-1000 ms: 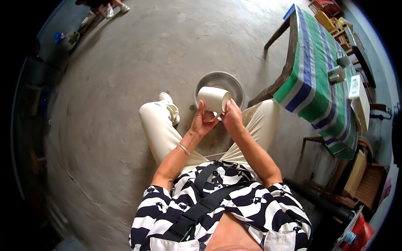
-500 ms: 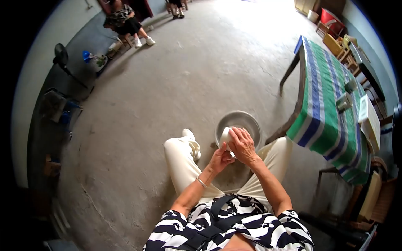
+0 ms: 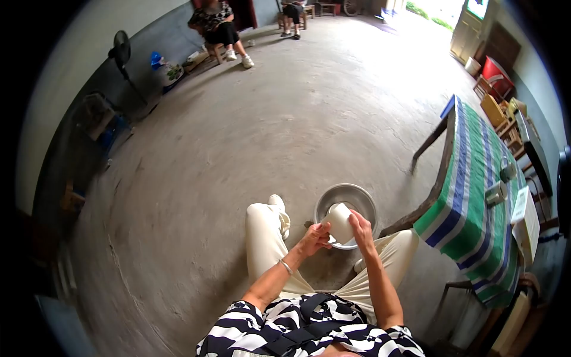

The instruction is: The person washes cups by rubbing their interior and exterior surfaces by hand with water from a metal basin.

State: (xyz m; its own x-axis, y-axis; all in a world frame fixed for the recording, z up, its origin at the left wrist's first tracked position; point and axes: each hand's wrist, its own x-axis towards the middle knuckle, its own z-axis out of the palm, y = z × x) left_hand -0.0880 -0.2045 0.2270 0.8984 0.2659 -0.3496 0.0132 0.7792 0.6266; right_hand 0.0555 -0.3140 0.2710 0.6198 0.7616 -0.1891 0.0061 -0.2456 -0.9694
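A white cup (image 3: 339,222) is held between my two hands, tilted, over a round metal basin (image 3: 322,198) on the floor. My left hand (image 3: 315,238) has its fingers closed at the cup's lower left edge. Against the cup's right side, my right hand (image 3: 361,229) presses with its fingers close together. The cup and hands hide part of the basin's inside, so I cannot tell all that lies in it. My knees in cream trousers (image 3: 266,238) are on either side of the basin.
To the right stands a table with a green, blue and white striped cloth (image 3: 455,208), bearing two mugs (image 3: 495,193) and a white box (image 3: 523,220). A seated person (image 3: 221,27) is far left near a fan (image 3: 121,47). Another person's legs (image 3: 291,21) show farther back.
My right hand has moved from over the cup to its right side, leaving more of the white cup showing. The head view has tilted up, bringing the doorway into sight.
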